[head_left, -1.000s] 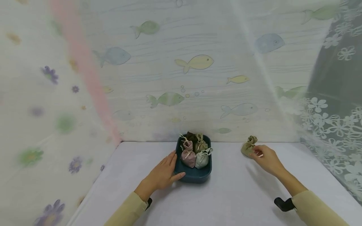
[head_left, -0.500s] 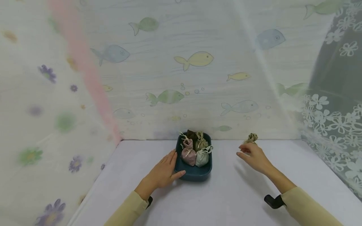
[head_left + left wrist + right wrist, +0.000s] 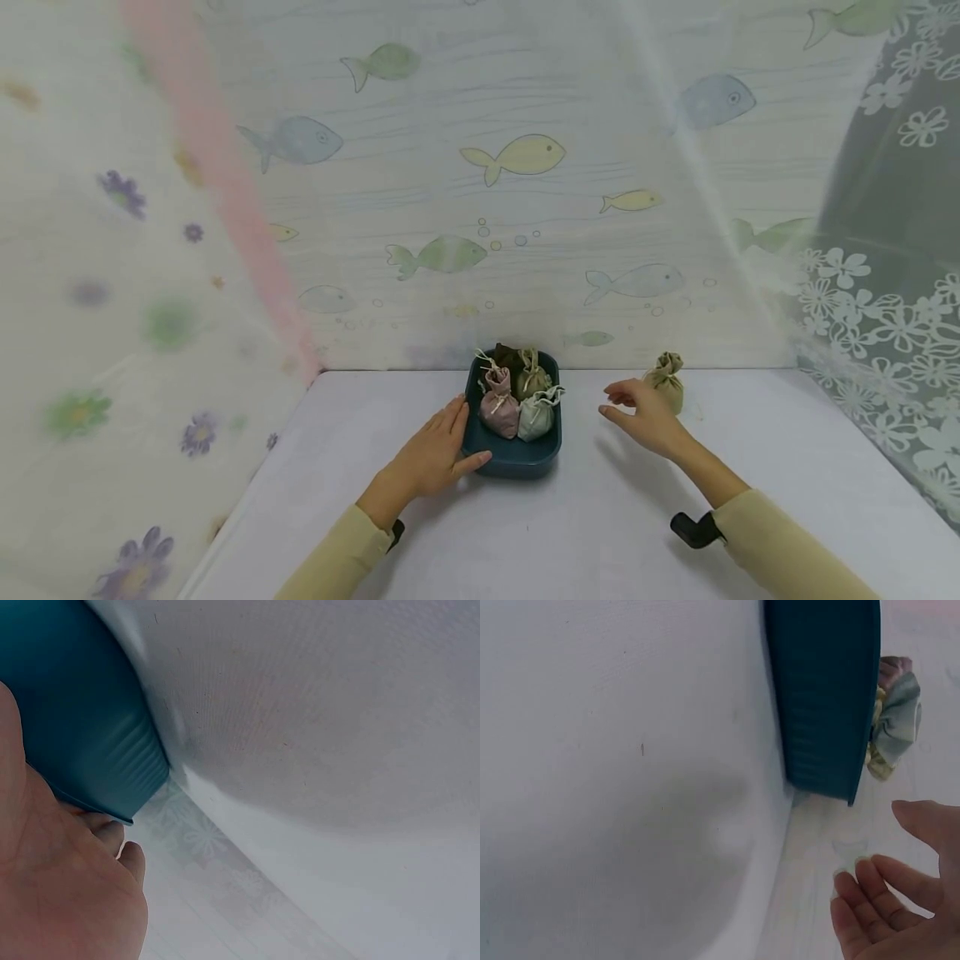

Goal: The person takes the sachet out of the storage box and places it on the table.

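Note:
A dark teal plastic bin (image 3: 517, 458) stands on the table, holding several small drawstring pouches: a pink one (image 3: 499, 415), a pale mint one (image 3: 536, 418), an olive one (image 3: 532, 382) and a dark brown one (image 3: 507, 357). Along its left side rests my left hand (image 3: 431, 454), fingers straight against the wall and thumb on the near rim. My right hand (image 3: 647, 417) is in the air between the bin and a lone olive pouch (image 3: 667, 385), which stands upright behind it. Its fingers are loosely bent with nothing between them; the right wrist view shows them apart from the bin.
The white tabletop (image 3: 585, 533) runs back to a pale fish-print curtain (image 3: 525, 208). A flower-print curtain (image 3: 150, 350) hangs on the left, and sheer floral lace (image 3: 892, 333) on the right.
My right hand has let go of the lone olive pouch and moved left, away from it. That pouch now stands upright instead of leaning. My left hand stays on the bin.

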`<state>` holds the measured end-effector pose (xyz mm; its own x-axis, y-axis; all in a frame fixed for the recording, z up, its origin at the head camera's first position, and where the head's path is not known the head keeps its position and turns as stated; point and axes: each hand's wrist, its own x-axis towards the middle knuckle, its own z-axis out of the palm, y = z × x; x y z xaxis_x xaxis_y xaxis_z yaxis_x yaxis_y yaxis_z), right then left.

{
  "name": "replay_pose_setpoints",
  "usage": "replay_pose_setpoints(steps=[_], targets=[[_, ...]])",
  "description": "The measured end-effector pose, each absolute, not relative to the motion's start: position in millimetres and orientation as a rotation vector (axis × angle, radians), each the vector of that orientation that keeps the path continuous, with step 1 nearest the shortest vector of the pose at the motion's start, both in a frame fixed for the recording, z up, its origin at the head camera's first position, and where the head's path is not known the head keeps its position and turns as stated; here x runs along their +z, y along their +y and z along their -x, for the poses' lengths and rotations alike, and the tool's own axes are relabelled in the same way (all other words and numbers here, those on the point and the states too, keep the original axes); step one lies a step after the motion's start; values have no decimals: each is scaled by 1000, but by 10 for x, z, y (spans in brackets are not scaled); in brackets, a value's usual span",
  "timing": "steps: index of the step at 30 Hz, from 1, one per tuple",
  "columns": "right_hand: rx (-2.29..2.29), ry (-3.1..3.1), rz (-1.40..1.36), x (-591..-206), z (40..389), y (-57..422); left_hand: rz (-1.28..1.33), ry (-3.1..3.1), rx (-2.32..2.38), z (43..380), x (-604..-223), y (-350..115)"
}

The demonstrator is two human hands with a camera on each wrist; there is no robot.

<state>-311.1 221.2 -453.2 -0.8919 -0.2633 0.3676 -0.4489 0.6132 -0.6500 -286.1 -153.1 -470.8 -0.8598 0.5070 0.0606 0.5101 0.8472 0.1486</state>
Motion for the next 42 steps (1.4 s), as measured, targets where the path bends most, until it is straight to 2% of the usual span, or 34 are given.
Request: replay_pose_setpoints(steps=[16, 42], targets=[[1215, -2612, -596, -4708, 3232, 1888, 825, -3002, -274, 2818, -4695, -1529], [1335, -2517, -634, -4759, 3321, 1568, 819, -2994, -288, 2837, -4711, -1526]])
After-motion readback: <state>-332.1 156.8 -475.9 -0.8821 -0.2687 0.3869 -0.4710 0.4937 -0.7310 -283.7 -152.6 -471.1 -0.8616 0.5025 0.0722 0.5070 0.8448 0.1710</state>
